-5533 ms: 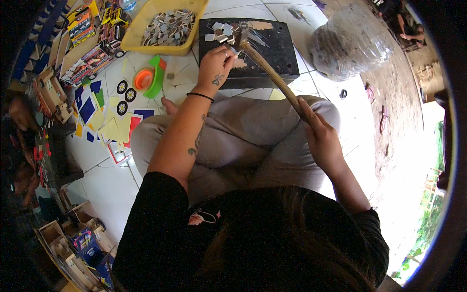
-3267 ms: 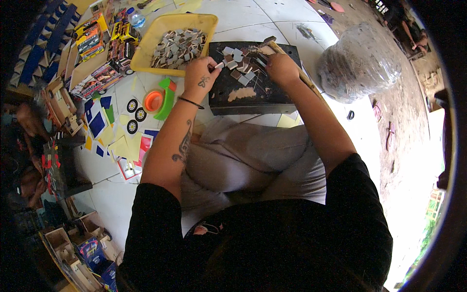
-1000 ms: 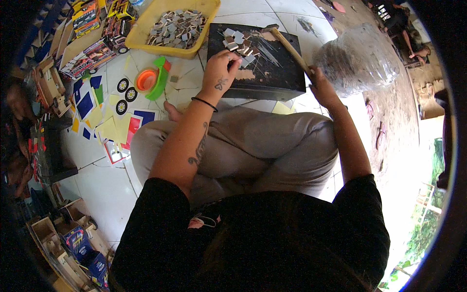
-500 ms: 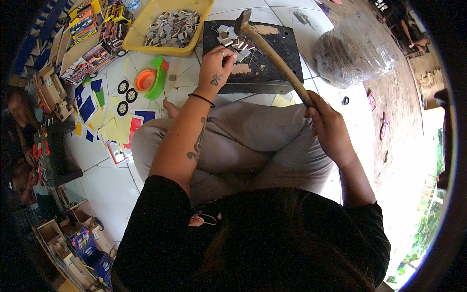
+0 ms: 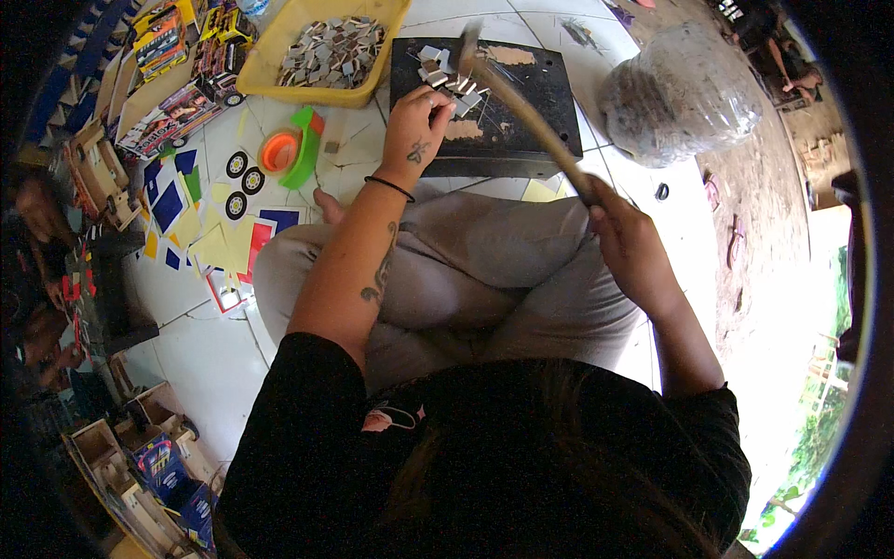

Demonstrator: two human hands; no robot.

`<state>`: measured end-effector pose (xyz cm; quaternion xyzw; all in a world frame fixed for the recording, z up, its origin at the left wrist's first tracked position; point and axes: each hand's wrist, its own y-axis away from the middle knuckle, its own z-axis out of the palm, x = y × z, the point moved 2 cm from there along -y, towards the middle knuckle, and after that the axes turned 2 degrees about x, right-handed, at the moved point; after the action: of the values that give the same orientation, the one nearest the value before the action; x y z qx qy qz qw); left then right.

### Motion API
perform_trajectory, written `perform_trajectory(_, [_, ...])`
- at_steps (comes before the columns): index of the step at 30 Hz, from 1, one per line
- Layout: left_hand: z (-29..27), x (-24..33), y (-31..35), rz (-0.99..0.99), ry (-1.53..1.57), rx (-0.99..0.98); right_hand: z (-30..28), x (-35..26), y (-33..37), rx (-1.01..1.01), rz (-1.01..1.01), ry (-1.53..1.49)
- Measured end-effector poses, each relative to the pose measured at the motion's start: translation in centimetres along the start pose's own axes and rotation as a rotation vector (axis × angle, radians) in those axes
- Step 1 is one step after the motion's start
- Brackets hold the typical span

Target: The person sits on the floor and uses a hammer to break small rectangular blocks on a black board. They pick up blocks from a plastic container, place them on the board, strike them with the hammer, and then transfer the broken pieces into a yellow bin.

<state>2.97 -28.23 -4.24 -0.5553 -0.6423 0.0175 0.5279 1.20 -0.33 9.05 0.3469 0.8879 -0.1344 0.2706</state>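
My right hand (image 5: 633, 244) is wrapped round the wooden handle of a hammer (image 5: 535, 124). The hammer reaches forward and left, its blurred head above a low black block (image 5: 549, 98). On top of that block lies a loose heap of small grey and brown square pieces (image 5: 434, 67), some with pale edges. At the heap's near side my left hand (image 5: 416, 126) is closed in a pinch. Whatever sits between its fingertips is hidden or too small to tell. A few thin, nail-like slivers show beside the fingers.
A yellow tub (image 5: 251, 84) of similar pieces stands behind the left hand. Nearer lie an orange-and-green plastic object (image 5: 303, 158), black toy wheels (image 5: 237, 205) and coloured sheets (image 5: 223, 244). Wooden toy trucks (image 5: 168, 116) line the left. A plastic-wrapped bundle (image 5: 684, 98) stands right of the block.
The hammer head has dropped slightly toward the pieces and is blurred by motion. My right hand has shifted a little with it; the left hand stays nearly in place.
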Motion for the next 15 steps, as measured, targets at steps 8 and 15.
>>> perform_trajectory(8, [-0.1, 0.0, 0.0, -0.014, -0.024, -0.003, 0.3, 0.6, -0.1, -0.153, 0.073, 0.03])
perform_trajectory(15, [0.0, 0.0, 0.3, -0.081, 0.004, -0.027, 0.4, 6.1, -2.8, 0.109, 0.08, -0.032])
